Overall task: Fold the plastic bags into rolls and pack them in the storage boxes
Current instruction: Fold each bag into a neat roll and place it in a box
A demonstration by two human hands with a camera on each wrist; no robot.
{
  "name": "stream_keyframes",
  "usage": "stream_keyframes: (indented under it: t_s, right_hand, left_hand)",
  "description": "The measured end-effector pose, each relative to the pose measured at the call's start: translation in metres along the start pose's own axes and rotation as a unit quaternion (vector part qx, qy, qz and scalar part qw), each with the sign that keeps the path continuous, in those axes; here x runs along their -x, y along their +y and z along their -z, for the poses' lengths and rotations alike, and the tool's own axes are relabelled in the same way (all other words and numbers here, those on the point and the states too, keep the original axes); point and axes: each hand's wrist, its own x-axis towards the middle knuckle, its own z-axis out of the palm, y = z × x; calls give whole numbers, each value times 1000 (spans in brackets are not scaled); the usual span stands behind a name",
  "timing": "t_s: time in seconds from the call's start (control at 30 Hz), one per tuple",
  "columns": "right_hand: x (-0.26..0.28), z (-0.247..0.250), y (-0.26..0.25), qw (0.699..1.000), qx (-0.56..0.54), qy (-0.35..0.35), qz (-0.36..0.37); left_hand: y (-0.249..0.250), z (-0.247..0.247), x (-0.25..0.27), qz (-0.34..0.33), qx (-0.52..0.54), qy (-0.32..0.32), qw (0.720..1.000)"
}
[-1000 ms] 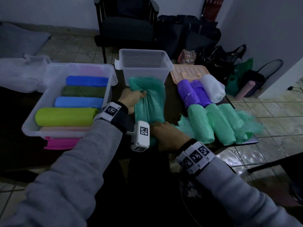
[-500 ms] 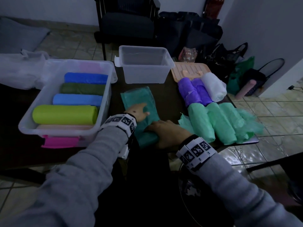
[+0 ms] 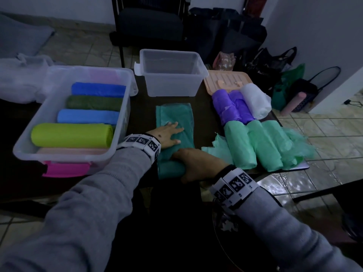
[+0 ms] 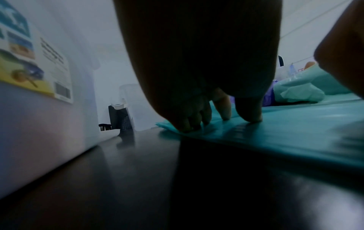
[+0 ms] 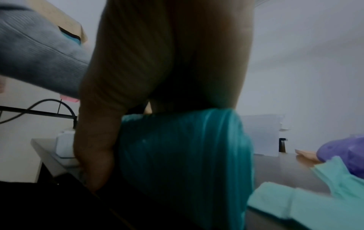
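Right hand grips the rolled near end of the teal bag, at the table's near edge. In the right wrist view the thumb curls down the near side of the roll and the palm lies over its top; the fingers on the far side are hidden.

Just beyond that grip, the left hand lies flat on the unrolled part of the same bag, fingers straight and slightly spread, tips pressing the plastic onto the table. The wrist view confirms fingertip contact. The bag extends as a flat folded strip from the roll away from the person, its far end stopping short of the empty clear box.

Left of the grip: large clear box, standing on a pink lid. Inside, rolls lie side by side: peach nearest, then lime-green, light blue, dark green, blue. A pale pink shape at the far end is too dim to identify.

Right of the grip: three light-green rolls side by side near the table edge, loose ends fanned out. Beyond them, two purple rolls and one white roll. Farther still, a peach lid lies flat beside the empty box.
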Motion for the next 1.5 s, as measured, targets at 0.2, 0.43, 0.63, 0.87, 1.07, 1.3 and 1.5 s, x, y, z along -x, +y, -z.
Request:
stream_keyframes:
  t_s: [0.2, 0.43, 0.63, 0.87, 1.07, 1.3, 1.5]
  right_hand:
    - [2, -1, 1, 997, -77, 27, -17]
    - [3, 3, 7, 993, -109, 44, -33]
    - [-7, 12, 15, 996, -89, 11, -29]
    - [-18, 15, 32, 981, -187, -9, -47]
    - [-17, 11, 34, 981, -167, 64, -79]
    - [1, -18, -4, 980, 72, 157, -102]
    - [2, -31, -9, 969, 98, 194, -116]
  left_hand:
    - [-4, 1, -2, -10, 20, 6, 1000]
    - [-2, 1, 5, 6, 73, 76, 994]
    - [2, 1, 31, 95, 135, 172, 971]
    - [3, -3, 75, 47, 205, 164, 964]
    - [-2, -6, 72, 26, 198, 66, 978]
    - [-1, -9, 53, 66, 173, 60, 981]
    - [3, -8, 50, 67, 166, 106, 978]
